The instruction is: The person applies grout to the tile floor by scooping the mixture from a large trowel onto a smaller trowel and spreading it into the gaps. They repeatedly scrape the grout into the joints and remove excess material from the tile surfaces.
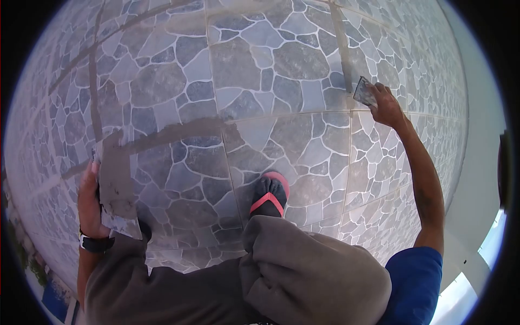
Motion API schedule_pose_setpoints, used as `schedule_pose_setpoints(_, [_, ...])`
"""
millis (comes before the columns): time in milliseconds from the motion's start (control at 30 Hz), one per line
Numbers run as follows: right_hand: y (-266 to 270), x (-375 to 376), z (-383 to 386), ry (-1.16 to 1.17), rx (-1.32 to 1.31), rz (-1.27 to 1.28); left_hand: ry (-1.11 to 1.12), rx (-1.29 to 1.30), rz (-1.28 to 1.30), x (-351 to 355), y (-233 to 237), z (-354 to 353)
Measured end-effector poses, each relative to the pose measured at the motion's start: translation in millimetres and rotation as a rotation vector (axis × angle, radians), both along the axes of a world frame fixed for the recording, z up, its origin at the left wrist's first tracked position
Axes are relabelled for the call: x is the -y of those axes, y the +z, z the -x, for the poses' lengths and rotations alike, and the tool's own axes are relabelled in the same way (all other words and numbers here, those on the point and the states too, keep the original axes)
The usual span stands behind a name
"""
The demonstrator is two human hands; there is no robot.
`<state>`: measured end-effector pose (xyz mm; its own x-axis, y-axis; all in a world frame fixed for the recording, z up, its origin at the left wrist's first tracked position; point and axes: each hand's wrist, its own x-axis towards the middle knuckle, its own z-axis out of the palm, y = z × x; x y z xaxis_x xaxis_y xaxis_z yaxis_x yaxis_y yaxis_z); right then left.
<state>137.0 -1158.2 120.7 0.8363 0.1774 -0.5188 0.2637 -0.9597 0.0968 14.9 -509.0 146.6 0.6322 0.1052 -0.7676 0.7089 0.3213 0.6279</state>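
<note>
My left hand [91,203] is closed at the side of a flat rectangular trowel [122,223]. Grey grout [116,173] covers most of its upper face. Far out on the right, my right hand [388,106] grips a small, flat, grout-stained scraper [364,92]. The scraper rests at a joint between stone-patterned tiles [295,138], close to the lower end of a grey grout strip [341,49]. A wider band of grout [179,131] runs along another joint near the trowel.
A foot in a red flip-flop [271,192] stands on the tiles in front of me. More grout lines [93,86] cross the floor at left. A pale wall [482,124] borders the right side. Greenery [33,268] shows at lower left.
</note>
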Motion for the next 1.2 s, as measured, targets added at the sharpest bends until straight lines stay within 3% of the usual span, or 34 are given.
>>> schedule_pose_setpoints(100, [6.8, -41.3, -63.4, 0.014, 0.059, -0.072, 0.017, -0.019, 0.0, 3.7, -0.8, 0.4])
schedule_pose_setpoints(267, [-55.4, -18.6, -175.4, -0.077, 0.184, 0.017, 0.042, 0.01, 0.004, -4.3, 0.4, 5.3])
schedule_pose_setpoints(400, [-76.3, -15.7, -201.6, 0.012, 0.1, 0.023, 0.038, 0.028, 0.106, -19.4, -7.6, 10.0])
schedule_pose_setpoints(500, [-76.7, -16.2, -179.4, 0.059, 0.059, -0.012, 0.021, 0.03, 0.148, -26.0, -14.1, 9.3])
schedule_pose_setpoints(567, [-45.8, -37.1, -140.9, 0.129, -0.027, -0.04, 0.01, 0.032, 0.149, -24.7, -20.1, 3.6])
schedule_pose_setpoints(667, [-37.2, -33.0, -83.6, -0.013, -0.07, -0.014, -0.001, 0.03, 0.125, -17.4, -25.3, -4.8])
schedule_pose_setpoints(733, [-11.6, -53.1, -43.3, 0.087, -0.207, 0.036, -0.016, 0.014, 0.08, -0.9, -20.8, -14.6])
schedule_pose_setpoints(800, [0.3, -61.9, -5.9, -0.003, -0.202, 0.057, -0.039, 0.016, 0.097, -1.4, -25.9, -14.8])
schedule_pose_setpoints(1000, [21.1, -63.9, 48.9, 0.05, -0.287, 0.022, -0.146, 0.034, 0.135, 4.4, -28.8, -15.1])
schedule_pose_setpoints(1033, [23.3, -63.1, 46.9, -0.045, -0.389, 0.148, -0.156, 0.043, 0.135, 4.8, -27.8, -14.7])
schedule_pose_setpoints(1167, [26.3, -43.9, 71.5, -0.559, -0.062, -0.186, -0.144, 0.026, 0.119, 5.8, -21.3, -10.1])
schedule_pose_setpoints(1200, [22.7, -39.9, 76.8, -0.541, 0.016, -0.238, -0.157, 0.035, 0.138, 4.8, -21.9, -10.4])
